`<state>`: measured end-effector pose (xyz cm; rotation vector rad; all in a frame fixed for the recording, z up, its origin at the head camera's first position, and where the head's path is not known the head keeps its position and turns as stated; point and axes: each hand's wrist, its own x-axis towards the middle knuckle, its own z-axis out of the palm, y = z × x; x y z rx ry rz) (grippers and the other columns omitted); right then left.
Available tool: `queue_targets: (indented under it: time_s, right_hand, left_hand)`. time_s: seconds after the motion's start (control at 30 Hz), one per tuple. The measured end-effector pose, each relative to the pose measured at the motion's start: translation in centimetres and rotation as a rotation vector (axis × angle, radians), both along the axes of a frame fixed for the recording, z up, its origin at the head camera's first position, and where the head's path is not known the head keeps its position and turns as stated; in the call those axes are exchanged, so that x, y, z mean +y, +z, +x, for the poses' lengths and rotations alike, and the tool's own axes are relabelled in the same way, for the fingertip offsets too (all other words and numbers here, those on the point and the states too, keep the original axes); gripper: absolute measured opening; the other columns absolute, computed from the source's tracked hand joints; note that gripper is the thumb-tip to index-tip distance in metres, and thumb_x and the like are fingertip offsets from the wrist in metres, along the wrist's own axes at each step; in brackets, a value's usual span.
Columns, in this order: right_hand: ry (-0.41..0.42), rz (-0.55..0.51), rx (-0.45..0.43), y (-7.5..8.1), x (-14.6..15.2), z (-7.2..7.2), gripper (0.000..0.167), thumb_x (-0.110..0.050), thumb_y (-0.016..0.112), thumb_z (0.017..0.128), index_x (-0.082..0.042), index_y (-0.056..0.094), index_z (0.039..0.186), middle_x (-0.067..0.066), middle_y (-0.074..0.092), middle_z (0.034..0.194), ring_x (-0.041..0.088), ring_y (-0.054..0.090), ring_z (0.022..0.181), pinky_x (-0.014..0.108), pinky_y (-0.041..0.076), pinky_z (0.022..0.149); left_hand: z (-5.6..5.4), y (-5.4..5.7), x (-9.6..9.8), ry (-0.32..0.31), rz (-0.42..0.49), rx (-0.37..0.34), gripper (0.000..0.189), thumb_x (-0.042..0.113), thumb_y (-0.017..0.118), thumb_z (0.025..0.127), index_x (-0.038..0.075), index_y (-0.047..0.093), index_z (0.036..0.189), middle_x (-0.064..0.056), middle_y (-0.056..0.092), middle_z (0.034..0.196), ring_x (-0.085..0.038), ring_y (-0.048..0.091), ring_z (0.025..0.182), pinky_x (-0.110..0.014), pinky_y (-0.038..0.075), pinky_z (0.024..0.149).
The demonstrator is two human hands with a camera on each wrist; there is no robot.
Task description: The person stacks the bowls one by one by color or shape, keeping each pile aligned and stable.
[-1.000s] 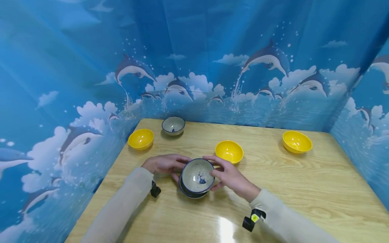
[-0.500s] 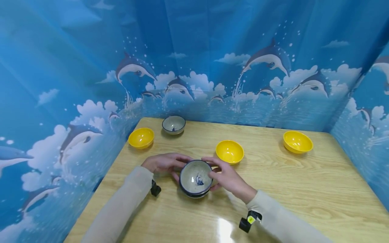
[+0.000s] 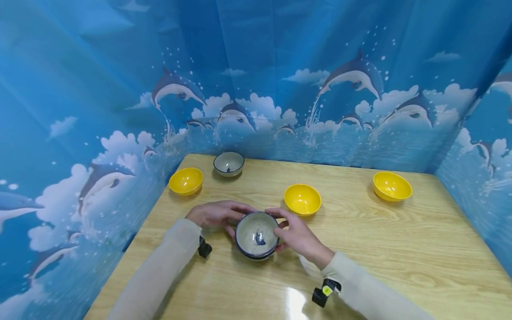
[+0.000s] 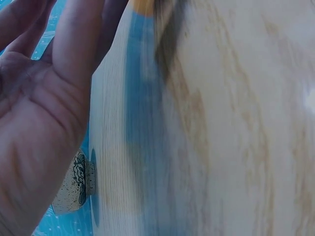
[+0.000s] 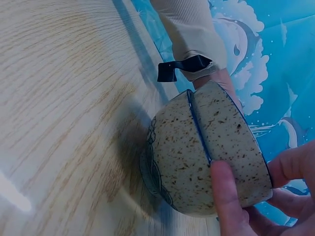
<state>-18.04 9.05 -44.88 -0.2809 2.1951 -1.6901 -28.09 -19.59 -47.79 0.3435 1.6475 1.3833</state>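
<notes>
Two speckled grey bowls with blue rims are nested near the table's middle. The upper bowl (image 3: 256, 233) has a dark blue motif inside and sits within the lower bowl (image 5: 174, 157), its wall rising above the lower rim. From the right, my right hand (image 3: 301, 236) holds the upper bowl, thumb at the rim; in the right wrist view one fingertip touches where the two bowls meet. My left hand (image 3: 216, 214) holds the lower bowl from the left, fingers behind and thumb in front. The left wrist view shows the palm, with the nested bowls out of sight.
Another grey bowl (image 3: 228, 164) stands at the back left, beside a yellow bowl (image 3: 186, 181). A second yellow bowl (image 3: 302, 199) is just behind my right hand, a third yellow bowl (image 3: 392, 186) at the far right. A dolphin-print curtain (image 3: 256, 80) borders the wooden table (image 3: 400, 249).
The upper bowl has come down and slightly left into the lower bowl, and now sits level with it. My right hand moved left along with it; my left hand stayed nearly still.
</notes>
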Motion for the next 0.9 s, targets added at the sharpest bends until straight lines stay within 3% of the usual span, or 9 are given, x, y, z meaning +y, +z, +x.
queue_targets:
  time_s: [0.3, 0.53, 0.9]
  right_hand:
    - [-0.009, -0.009, 0.000, -0.04, 0.07, 0.16, 0.057, 0.004, 0.059, 0.100, -0.008, 0.056, 0.157, 0.017, 0.054, 0.158, 0.030, 0.061, 0.112, 0.048, 0.070, 0.072]
    - [-0.008, -0.028, 0.004, -0.13, 0.22, 0.29, 0.058, 0.003, 0.059, 0.101, -0.006, 0.054, 0.158, 0.019, 0.052, 0.160, 0.029, 0.061, 0.109, 0.047, 0.070, 0.072]
    - [0.009, -0.049, 0.009, -0.17, 0.34, 0.69, 0.057, 0.004, 0.060, 0.103, -0.002, 0.052, 0.159, 0.023, 0.050, 0.161, 0.029, 0.062, 0.110, 0.051, 0.070, 0.074]
  left_hand:
    - [0.06, 0.39, -0.04, -0.010, -0.004, 0.014, 0.048, 0.017, 0.054, 0.114, 0.016, 0.053, 0.162, -0.011, 0.054, 0.165, -0.029, 0.071, 0.118, -0.036, 0.069, 0.082]
    - [0.16, 0.62, 0.05, 0.006, -0.007, 0.007, 0.046, 0.017, 0.052, 0.115, 0.017, 0.055, 0.161, -0.009, 0.053, 0.166, -0.027, 0.066, 0.127, -0.036, 0.069, 0.083]
    - [0.03, 0.61, -0.02, -0.021, 0.002, 0.000, 0.049, 0.037, 0.053, 0.116, 0.018, 0.055, 0.161, -0.011, 0.055, 0.165, -0.031, 0.063, 0.136, -0.044, 0.069, 0.088]
